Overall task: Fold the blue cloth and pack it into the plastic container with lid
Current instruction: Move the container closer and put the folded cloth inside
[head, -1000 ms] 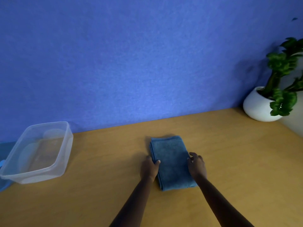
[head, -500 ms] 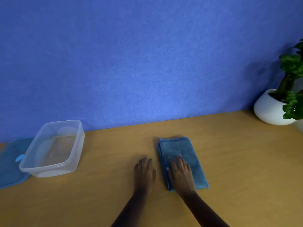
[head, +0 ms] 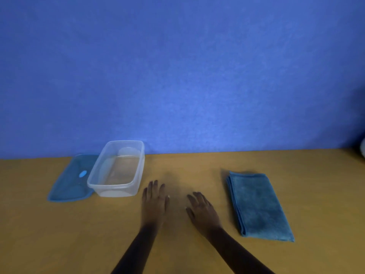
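Note:
The blue cloth (head: 258, 206) lies folded into a narrow rectangle on the wooden table, right of centre. An uncovered clear plastic container (head: 116, 170) stands to the left with nothing inside. Its blue lid (head: 72, 179) lies flat beside it, partly tucked under its left side. My left hand (head: 155, 201) hovers just right of the container, fingers spread, holding nothing. My right hand (head: 202, 209) is between the left hand and the cloth, fingers apart, clear of the cloth.
The wooden table (head: 59, 234) runs back to a blue wall (head: 177, 76). A sliver of a white pot (head: 363, 151) shows at the far right edge.
Both hands have come off the cloth and shifted left toward the container. The view has swung left, so the lid is in full sight and the plant has left the frame.

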A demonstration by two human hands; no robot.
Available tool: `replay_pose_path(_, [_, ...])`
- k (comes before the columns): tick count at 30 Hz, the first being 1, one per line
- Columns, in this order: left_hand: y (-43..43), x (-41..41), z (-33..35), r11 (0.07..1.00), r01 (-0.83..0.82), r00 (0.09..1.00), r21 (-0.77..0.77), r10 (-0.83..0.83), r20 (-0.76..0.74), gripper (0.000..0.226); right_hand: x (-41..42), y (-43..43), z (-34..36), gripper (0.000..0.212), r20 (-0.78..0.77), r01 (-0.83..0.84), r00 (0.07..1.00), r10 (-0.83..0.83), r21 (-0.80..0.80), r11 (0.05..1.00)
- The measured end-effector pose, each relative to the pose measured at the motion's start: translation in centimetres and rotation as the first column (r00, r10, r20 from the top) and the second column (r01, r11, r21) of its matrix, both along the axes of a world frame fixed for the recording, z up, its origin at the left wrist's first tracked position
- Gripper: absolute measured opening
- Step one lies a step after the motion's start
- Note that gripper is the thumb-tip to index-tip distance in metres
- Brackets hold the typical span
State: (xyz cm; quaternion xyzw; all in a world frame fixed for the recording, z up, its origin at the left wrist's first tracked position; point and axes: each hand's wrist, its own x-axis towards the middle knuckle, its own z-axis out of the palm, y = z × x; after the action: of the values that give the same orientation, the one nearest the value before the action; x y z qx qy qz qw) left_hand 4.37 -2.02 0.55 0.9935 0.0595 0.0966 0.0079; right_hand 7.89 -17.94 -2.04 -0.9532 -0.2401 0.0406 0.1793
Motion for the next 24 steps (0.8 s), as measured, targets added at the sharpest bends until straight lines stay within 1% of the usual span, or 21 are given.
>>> replay_pose_path(1, [1.3,-0.2,0.3,1.000,-0.019,1.000,-0.009,0.019,-0.002,0.047,0.1,1.2,0.2,0.048,-0.007,-0.006,1.000,0.006,0.016,1.000])
replay_pose_path(3, [3.5,-0.6,0.7,0.998,-0.065,0.997,-0.017,0.066,0.052,0.050,0.2,3.5,0.6,0.048,-0.021,-0.010,1.000,0.011,0.046,0.999])
replay_pose_path(6, [6.6,-0.8,1.2,0.992,-0.115,0.982,-0.048,0.121,0.143,0.065,0.7,6.6,1.4,0.049,-0.067,-0.018,0.997,0.024,0.088,0.996])
replay_pose_path(8, [8.5,-0.8,1.7,0.984,-0.166,0.962,-0.065,0.176,0.209,0.056,1.0,8.4,1.9,0.050,-0.109,-0.014,0.994,0.029,0.129,0.992])
replay_pose_path(10, [10.5,-0.7,2.0,0.966,-0.231,0.937,-0.114,0.252,0.243,0.052,1.2,10.2,2.4,0.050,-0.147,-0.012,0.988,0.038,0.180,0.984])
replay_pose_path(12, [12.3,-0.7,1.9,0.926,-0.303,0.887,-0.226,0.360,0.289,0.047,1.5,11.6,2.7,0.050,-0.192,0.006,0.980,0.042,0.240,0.971])
replay_pose_path(13, [13.2,-0.6,1.7,0.888,-0.337,0.852,-0.312,0.428,0.301,0.044,1.7,12.3,2.8,0.050,-0.226,0.027,0.973,0.036,0.269,0.963])
replay_pose_path(15, [14.8,-0.4,1.3,0.769,-0.367,0.787,-0.524,0.557,0.267,0.048,1.9,13.6,2.8,0.051,-0.327,0.101,0.945,0.011,0.322,0.941])
replay_pose_path(16, [15.5,-0.2,1.2,0.683,-0.357,0.758,-0.637,0.611,0.230,0.051,2.1,14.1,2.8,0.052,-0.391,0.153,0.920,-0.007,0.344,0.926])
replay_pose_path(18, [16.5,0.2,1.2,0.480,-0.302,0.719,-0.824,0.682,0.134,0.053,2.4,15.1,2.8,0.054,-0.495,0.245,0.868,-0.034,0.369,0.897])
replay_pose_path(19, [16.8,0.3,1.2,0.368,-0.266,0.713,-0.891,0.697,0.076,0.052,2.6,15.4,2.8,0.055,-0.527,0.275,0.849,-0.041,0.375,0.885])
replay_pose_path(21, [17.3,0.6,1.2,0.148,-0.197,0.709,-0.969,0.704,-0.037,0.049,2.8,16.2,2.9,0.056,-0.585,0.331,0.810,-0.048,0.388,0.860])
replay_pose_path(22, [17.4,0.6,1.2,0.059,-0.162,0.710,-0.985,0.700,-0.075,0.047,2.9,16.5,3.0,0.056,-0.614,0.360,0.788,-0.049,0.395,0.845])
replay_pose_path(23, [17.3,0.5,1.3,-0.007,-0.120,0.719,-0.993,0.689,-0.091,0.045,3.0,16.8,3.1,0.057,-0.636,0.381,0.771,-0.046,0.402,0.833])
replay_pose_path(24, [17.2,0.5,1.3,-0.051,-0.074,0.734,-0.996,0.673,-0.089,0.042,3.0,17.2,3.1,0.056,-0.656,0.398,0.754,-0.036,0.412,0.819])
